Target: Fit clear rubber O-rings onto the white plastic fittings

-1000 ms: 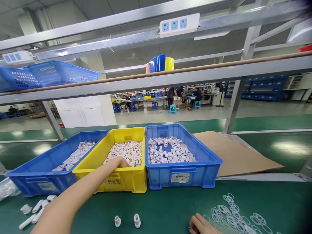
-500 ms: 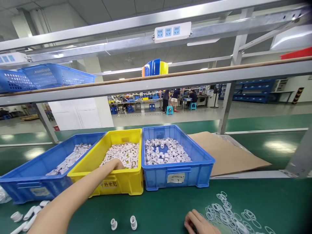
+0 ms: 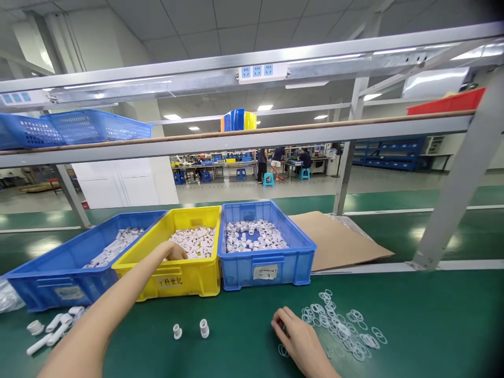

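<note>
My left hand [image 3: 176,252] is inside the yellow bin [image 3: 199,281], among the small white parts [image 3: 199,240]. Its fingers are partly hidden, so I cannot tell if they hold something. My right hand [image 3: 294,335] is low at the green worktop [image 3: 236,357], just beside the loose pile of thin rings [image 3: 343,329]. Its fingers are bent and narrow together; whether a ring is between them, I cannot tell. Two white fittings [image 3: 204,328] stand on the worktop between my arms, near each other but apart. A blue bin [image 3: 240,275] stands at each side of the yellow one.
</note>
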`<state>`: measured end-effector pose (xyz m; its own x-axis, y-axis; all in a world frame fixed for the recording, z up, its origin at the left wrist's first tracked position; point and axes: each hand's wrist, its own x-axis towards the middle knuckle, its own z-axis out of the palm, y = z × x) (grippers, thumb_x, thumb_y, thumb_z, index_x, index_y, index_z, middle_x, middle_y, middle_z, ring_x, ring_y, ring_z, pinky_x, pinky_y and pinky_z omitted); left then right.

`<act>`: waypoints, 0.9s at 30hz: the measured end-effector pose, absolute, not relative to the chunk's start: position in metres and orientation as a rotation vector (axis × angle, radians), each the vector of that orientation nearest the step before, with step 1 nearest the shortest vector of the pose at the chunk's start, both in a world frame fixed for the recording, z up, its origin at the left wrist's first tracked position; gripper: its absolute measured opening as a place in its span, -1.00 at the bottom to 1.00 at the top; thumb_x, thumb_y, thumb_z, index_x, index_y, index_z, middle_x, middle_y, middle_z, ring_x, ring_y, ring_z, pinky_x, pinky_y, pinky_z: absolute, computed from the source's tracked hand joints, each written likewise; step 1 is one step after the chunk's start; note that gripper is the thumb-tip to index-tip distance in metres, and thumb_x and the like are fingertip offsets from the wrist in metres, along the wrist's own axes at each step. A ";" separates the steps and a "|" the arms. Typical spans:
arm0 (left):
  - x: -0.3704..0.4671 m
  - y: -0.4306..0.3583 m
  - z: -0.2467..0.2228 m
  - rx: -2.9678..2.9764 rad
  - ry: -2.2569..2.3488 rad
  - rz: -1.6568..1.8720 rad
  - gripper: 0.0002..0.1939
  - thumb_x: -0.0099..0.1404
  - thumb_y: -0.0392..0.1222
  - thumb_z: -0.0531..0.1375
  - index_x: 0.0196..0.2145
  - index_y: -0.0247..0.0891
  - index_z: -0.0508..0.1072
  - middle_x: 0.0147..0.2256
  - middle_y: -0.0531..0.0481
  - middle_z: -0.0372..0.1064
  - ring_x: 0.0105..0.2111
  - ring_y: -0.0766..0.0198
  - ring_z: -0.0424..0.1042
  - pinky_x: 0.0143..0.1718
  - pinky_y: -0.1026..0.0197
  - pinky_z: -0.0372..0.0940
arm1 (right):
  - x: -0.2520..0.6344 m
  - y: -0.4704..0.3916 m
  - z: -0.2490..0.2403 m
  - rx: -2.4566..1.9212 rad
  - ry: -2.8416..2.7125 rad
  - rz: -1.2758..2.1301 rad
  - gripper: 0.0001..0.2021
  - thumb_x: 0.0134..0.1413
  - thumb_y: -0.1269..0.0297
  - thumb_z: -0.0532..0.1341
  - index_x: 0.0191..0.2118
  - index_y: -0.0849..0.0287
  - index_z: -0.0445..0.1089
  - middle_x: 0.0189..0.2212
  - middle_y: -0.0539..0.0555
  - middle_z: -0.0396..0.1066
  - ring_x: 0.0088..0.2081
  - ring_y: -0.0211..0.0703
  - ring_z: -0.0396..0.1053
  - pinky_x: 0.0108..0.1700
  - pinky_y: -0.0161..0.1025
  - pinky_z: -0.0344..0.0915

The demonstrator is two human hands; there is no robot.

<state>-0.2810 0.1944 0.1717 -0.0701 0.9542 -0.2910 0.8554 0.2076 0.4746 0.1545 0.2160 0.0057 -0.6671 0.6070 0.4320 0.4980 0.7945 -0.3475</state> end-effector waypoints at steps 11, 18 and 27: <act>-0.105 0.072 0.140 1.311 0.977 1.152 -0.65 0.32 0.08 0.25 -0.18 -0.28 0.39 -0.47 -0.04 0.45 -0.52 0.28 0.43 -0.51 0.28 0.37 | 0.149 0.208 0.012 -0.795 -2.368 0.453 -0.59 0.50 -0.02 -0.14 -0.31 0.05 0.24 -0.39 -0.02 0.33 -0.48 -0.11 0.25 -0.42 -0.21 0.08; -0.027 0.089 0.041 1.024 0.976 1.326 -0.55 0.18 0.09 0.38 -0.16 -0.34 0.48 -0.32 -0.04 0.35 -0.37 0.29 0.42 -0.35 0.22 0.43 | 0.149 0.215 0.007 -0.767 -2.293 0.623 -0.71 0.40 0.05 0.02 -0.32 0.06 0.28 -0.39 -0.03 0.33 -0.44 -0.11 0.29 -0.37 -0.21 0.14; -0.028 0.093 0.022 1.071 1.021 1.514 -0.59 0.31 0.04 0.28 -0.08 -0.36 0.45 -0.24 -0.13 0.39 -0.23 0.16 0.47 -0.18 0.05 0.43 | 0.144 0.210 0.011 -0.716 -2.250 0.787 -0.70 0.40 0.04 0.06 -0.31 0.08 0.32 -0.42 -0.05 0.32 -0.45 -0.13 0.26 -0.37 -0.22 0.14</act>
<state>-0.0282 0.0929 0.0221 -0.1304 0.9819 0.1371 -0.2404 -0.1655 0.9565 0.1442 0.2099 0.0113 -0.6459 0.6586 0.3860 0.2745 0.6722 -0.6876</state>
